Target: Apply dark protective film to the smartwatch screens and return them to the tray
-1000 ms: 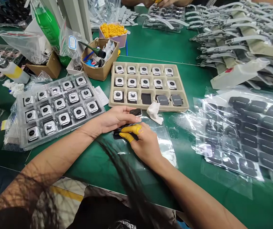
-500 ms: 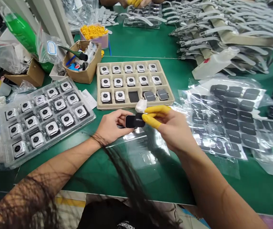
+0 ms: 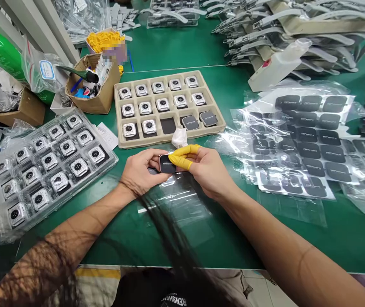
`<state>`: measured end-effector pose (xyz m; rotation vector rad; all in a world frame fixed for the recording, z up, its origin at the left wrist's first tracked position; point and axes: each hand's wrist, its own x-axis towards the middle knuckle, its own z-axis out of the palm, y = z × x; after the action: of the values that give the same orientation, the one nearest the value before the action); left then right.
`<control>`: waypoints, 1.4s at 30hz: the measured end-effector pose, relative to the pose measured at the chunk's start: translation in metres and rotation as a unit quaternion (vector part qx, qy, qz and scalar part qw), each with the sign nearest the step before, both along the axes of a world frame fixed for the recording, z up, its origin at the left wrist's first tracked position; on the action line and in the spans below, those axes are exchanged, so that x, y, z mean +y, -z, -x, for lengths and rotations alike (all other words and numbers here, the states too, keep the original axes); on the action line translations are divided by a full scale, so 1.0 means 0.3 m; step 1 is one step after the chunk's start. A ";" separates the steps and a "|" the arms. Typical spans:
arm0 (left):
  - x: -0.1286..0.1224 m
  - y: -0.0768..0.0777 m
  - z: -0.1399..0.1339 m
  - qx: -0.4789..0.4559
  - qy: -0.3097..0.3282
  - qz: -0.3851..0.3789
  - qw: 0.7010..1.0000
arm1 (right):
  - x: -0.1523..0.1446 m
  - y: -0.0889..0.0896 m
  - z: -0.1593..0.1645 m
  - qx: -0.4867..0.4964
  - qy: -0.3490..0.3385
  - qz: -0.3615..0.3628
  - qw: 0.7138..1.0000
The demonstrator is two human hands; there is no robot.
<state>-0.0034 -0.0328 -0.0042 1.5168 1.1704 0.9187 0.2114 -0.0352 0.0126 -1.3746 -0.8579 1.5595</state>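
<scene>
On the green counter (image 3: 265, 238), a beige tray (image 3: 168, 140) lies just beyond both hands. The left hand (image 3: 139, 172) and right hand (image 3: 206, 170) pinch a black watch body (image 3: 167, 163) between their fingers, above clear film (image 3: 176, 200).

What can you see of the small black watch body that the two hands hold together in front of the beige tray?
The watch body is a small rounded rectangle with a glossy black face that carries a line of pale print, too small to read. Its face points up towards the camera. The left hand grips its left side; the right hand, with yellow finger cots, presses its right edge. It is held just above clear plastic film on the green table.
</scene>
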 end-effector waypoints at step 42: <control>0.014 0.006 0.003 -0.003 0.019 -0.004 1.000 | -0.017 0.053 0.011 -0.113 -0.066 -0.125 0.983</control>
<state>-0.0044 -0.0288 -0.0059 1.5365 1.1303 0.9029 0.2082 -0.0405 -0.0032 -1.3470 -1.2622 1.3543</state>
